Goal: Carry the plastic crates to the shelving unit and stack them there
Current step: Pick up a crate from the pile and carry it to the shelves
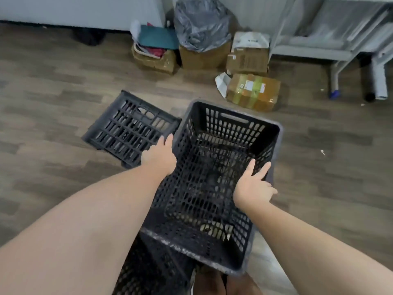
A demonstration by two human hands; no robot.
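Black perforated crate (214,188), open top, dusty rim

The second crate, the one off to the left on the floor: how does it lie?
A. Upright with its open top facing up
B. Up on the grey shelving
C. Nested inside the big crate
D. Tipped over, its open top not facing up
D: the second crate lies tipped on the floor with a gridded face up, beside the left hand that reaches to the upright big crate.

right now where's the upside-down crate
In the head view, the overturned crate lies on the floor left of the open crate, just beyond the left hand.
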